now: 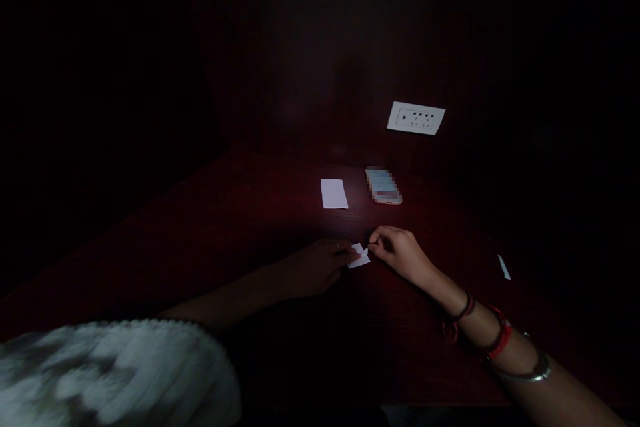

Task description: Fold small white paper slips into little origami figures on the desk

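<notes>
A small folded piece of white paper (359, 262) lies low over the dark red table, with creases and a raised flap at its right side. My left hand (317, 268), wearing a ring, is closed on its left part, fingers and thumb pressed against it. Just right of the paper, my right hand (400, 252) is closed, its fingers curled and the thumb and index fingertips close together by the flap. Whether anything sits between those tips I cannot make out. Bracelets circle the right wrist and forearm.
On the dark red table (240, 207), a flat white sheet of paper (334, 194) lies beyond my hands, beside a phone (383, 185) with a lit, blurred screen. A white socket panel (416, 119) is on the back wall. A thin paper scrap (504, 267) lies far right. Surroundings are very dark.
</notes>
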Motion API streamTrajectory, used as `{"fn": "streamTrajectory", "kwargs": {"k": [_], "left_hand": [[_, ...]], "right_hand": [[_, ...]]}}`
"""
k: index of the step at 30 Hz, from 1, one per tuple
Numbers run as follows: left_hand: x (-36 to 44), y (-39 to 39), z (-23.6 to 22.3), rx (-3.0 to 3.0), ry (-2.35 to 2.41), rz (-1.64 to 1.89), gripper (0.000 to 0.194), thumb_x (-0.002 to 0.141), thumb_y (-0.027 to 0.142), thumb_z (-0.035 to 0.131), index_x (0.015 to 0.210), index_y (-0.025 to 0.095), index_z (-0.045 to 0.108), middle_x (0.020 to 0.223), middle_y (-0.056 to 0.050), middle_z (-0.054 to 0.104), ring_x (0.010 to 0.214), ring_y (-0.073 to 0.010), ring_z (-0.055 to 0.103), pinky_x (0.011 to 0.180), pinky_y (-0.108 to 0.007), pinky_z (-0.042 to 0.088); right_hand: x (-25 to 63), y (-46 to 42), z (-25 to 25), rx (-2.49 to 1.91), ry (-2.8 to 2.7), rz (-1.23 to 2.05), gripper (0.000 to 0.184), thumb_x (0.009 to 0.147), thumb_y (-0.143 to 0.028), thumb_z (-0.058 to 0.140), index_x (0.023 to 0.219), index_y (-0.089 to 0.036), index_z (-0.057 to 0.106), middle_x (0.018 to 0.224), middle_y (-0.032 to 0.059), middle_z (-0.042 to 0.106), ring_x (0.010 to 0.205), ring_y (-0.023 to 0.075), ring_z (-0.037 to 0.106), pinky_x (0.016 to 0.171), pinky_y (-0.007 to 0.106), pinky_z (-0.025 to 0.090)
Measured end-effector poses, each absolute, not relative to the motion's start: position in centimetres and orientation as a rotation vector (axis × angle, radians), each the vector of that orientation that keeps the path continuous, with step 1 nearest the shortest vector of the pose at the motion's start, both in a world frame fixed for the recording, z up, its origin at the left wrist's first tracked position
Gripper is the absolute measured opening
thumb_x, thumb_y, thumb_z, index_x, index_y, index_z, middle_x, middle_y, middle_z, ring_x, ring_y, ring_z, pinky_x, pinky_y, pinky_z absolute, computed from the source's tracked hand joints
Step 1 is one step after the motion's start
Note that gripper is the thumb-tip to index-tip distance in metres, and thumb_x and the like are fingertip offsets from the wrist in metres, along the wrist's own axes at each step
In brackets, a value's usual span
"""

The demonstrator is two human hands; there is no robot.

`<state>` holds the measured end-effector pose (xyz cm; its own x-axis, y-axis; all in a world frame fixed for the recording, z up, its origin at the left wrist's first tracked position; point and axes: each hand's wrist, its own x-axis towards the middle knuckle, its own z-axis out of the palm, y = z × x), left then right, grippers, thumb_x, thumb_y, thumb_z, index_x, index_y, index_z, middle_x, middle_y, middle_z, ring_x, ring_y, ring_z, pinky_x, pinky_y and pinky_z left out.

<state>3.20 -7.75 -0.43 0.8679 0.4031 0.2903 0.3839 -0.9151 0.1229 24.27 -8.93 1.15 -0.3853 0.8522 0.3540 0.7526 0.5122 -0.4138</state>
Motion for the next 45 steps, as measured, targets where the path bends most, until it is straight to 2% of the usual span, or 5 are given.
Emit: {"fn": "streamTrajectory", "kwargs": {"k": [5,16,21,37,45], "left_hand": [[3.0,-7.7,-0.8,2.961,0.615,0.553,0.046,0.073,0.009,0.041,0.118,0.017,0.037,0.119,-0.007,0.039,0.108,-0.018,0.036,0.092,-0.031,0.031],[3.1,-7.7,-0.2,2.961,0.634,0.503,0.045,0.072,0.01,0.041,0.117,0.017,0.038,0.117,-0.007,0.041,0.105,-0.018,0.04,0.09,-0.031,0.033],[2.9,-7.6,0.1,2.949,0.62,0.467,0.043,0.073,0.01,0.04,0.116,0.016,0.038,0.117,-0.006,0.042,0.106,-0.0161,0.04,0.091,-0.029,0.032],[3.0,-7.6,0.3,2.878,0.59,0.504,0.044,0.073,0.009,0.041,0.115,0.019,0.038,0.116,-0.006,0.043,0.104,-0.0165,0.042,0.088,-0.031,0.035],[3.2,-7.7,0.5,2.89,0.587,0.48,0.042,0.072,0.009,0.04,0.114,0.017,0.039,0.113,-0.007,0.045,0.1,-0.0162,0.045,0.086,-0.029,0.036]], "right_hand": [[24.7,-9.7,2.1,-1.108,-2.48,0.177,0.017,0.079,-0.018,0.041,0.082,-0.017,0.057,0.074,0.0021,0.05,0.066,0.0089,0.047,0.061,0.019,0.036],[25.1,-10.1,2.1,-1.113,-2.742,-0.058,0.024,0.079,-0.018,0.04,0.097,-0.021,0.056,0.077,0.0018,0.05,0.062,0.0073,0.048,0.058,0.019,0.035],[25.0,-10.1,2.2,-1.105,-2.763,-0.089,0.024,0.079,-0.017,0.04,0.096,-0.021,0.056,0.078,0.002,0.05,0.063,0.0076,0.048,0.057,0.019,0.035],[24.7,-9.9,1.9,-1.101,-2.521,0.18,0.023,0.08,-0.019,0.04,0.095,-0.019,0.056,0.077,0.0029,0.052,0.069,0.0103,0.049,0.064,0.021,0.037],[24.3,-8.8,1.0,-1.156,-2.363,0.36,0.012,0.075,-0.018,0.046,0.075,-0.014,0.057,0.067,0.0006,0.049,0.062,0.0083,0.046,0.059,0.02,0.036]]}}
